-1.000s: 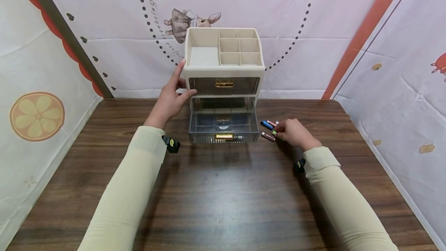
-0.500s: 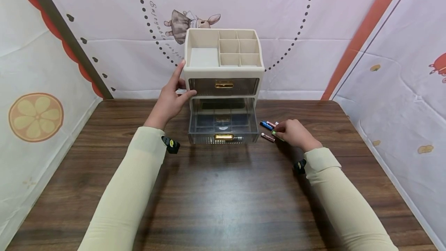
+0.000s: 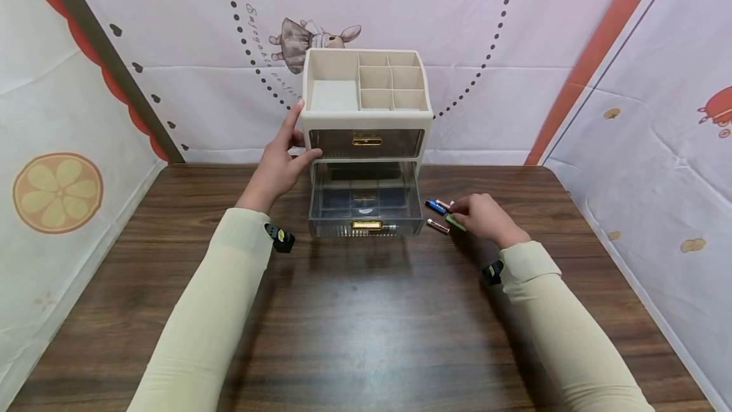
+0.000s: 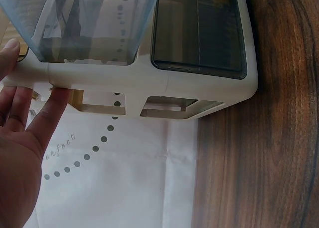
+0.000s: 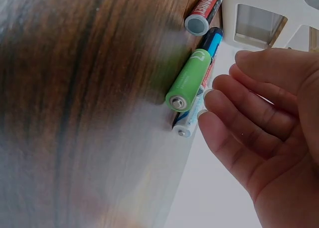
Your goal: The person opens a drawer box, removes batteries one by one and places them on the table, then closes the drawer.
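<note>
A cream desktop organizer (image 3: 366, 121) stands at the back of the table, with its clear lower drawer (image 3: 366, 227) pulled out. My left hand (image 3: 280, 164) holds its left side, thumb on the front and fingers along the side wall; in the left wrist view the fingers (image 4: 47, 118) lie against the frame. Right of the drawer, my right hand (image 3: 485, 218) hovers with loosely bent fingers beside a green battery (image 5: 190, 78), apart from it in the right wrist view. Around it lie a blue battery (image 3: 436, 206), a red and dark battery (image 3: 438, 226) and a white battery (image 5: 187, 123).
The organizer's top has one large compartment (image 3: 334, 94) and several small ones. Its upper drawer (image 3: 366, 142) is closed. Something battery-like shows through the lower drawer's front at the right. Printed cloth (image 3: 457, 18) hangs behind the wooden table (image 3: 366, 323).
My right fingers have let go of the green battery, and more of it now shows on the table. The left hand keeps its place on the organizer.
</note>
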{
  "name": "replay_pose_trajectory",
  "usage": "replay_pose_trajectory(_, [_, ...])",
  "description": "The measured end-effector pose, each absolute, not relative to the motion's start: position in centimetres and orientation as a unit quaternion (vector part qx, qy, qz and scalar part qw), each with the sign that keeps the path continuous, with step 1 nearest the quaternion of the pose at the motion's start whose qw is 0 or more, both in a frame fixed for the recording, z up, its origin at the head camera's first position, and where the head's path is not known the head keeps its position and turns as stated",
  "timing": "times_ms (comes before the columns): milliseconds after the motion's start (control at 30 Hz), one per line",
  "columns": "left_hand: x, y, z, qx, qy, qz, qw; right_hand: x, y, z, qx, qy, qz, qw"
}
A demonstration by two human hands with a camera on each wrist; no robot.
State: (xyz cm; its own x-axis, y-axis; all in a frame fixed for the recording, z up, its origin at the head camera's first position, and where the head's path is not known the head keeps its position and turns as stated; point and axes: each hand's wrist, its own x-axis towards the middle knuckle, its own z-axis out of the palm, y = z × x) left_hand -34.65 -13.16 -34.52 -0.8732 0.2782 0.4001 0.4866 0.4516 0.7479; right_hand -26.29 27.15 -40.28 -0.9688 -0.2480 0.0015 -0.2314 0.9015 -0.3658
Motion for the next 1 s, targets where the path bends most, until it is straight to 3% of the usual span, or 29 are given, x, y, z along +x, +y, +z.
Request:
replay_pose_trajectory(500, [-34.9,-13.2,-34.7,-0.230,-0.847,-0.467,0.109,-25.9,26.1,-38.2,-0.123,0.975,-0.184,0.023])
replay_pose_trajectory(1000, [-34.8,-13.3,-34.6,-0.228,-0.848,-0.466,0.108,-24.7,24.1,-34.8,-0.190,0.965,-0.171,-0.058])
